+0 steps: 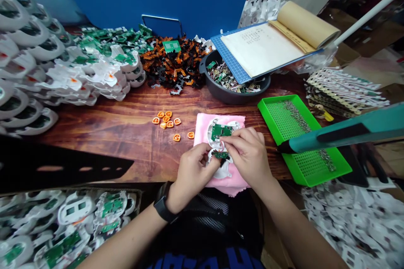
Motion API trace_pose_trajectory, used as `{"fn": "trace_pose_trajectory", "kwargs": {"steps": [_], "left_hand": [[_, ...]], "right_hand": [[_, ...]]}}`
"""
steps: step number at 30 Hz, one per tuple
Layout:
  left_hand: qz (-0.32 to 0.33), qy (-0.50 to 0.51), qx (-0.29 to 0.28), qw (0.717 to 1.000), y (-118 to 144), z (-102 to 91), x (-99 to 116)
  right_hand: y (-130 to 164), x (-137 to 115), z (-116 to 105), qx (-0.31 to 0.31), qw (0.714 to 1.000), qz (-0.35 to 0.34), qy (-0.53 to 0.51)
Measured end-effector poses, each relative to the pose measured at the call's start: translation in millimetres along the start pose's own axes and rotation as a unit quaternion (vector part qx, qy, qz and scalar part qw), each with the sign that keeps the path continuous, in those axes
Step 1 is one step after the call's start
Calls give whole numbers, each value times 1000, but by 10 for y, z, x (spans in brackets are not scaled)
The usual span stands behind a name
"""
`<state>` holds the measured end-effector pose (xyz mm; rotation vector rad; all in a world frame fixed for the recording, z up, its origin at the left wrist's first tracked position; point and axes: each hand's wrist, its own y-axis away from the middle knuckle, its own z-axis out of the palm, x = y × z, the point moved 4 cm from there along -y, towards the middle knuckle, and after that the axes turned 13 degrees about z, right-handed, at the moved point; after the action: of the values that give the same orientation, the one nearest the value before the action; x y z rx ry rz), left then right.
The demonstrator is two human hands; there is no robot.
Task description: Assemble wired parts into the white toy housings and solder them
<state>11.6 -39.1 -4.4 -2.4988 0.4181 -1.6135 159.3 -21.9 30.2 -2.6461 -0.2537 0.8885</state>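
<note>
A white plastic shell (217, 134) lies on a pink cloth (202, 128) at the table's front edge, with a green circuit board (221, 131) seated in its upper part. My left hand (192, 174) grips the shell's lower left side. My right hand (248, 153) pinches a smaller green board (221, 155) and presses it onto the shell's lower part. A black watch (162, 208) sits on my left wrist.
Several orange pads (166, 119) lie left of the cloth. White shells (28, 63), green boards (107, 40), black-orange parts (170, 65), a dark bowl (232, 94), an open notebook (271, 44), a green screw tray (299, 143) and a teal electric screwdriver (347, 132) surround it.
</note>
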Motion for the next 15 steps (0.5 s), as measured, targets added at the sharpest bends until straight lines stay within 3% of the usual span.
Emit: {"fn": "trace_pose_trajectory", "kwargs": {"steps": [3,5,8,12,15], "left_hand": [[-8,19,-4,1000,15,-3,-9],[-17,43,0,999,34,-10,-19],[3,54,3,999,58,-20,-1],[56,38,9,998,70,-50,76],[33,93,4,995,59,-76,94]], "right_hand": [[28,-36,-46,-10,1000,4,-12],[60,-13,-114,28,996,28,-76],[126,110,-146,86,955,131,-252],[184,149,95,-80,850,258,-452],[207,128,136,-93,826,293,-473]]}}
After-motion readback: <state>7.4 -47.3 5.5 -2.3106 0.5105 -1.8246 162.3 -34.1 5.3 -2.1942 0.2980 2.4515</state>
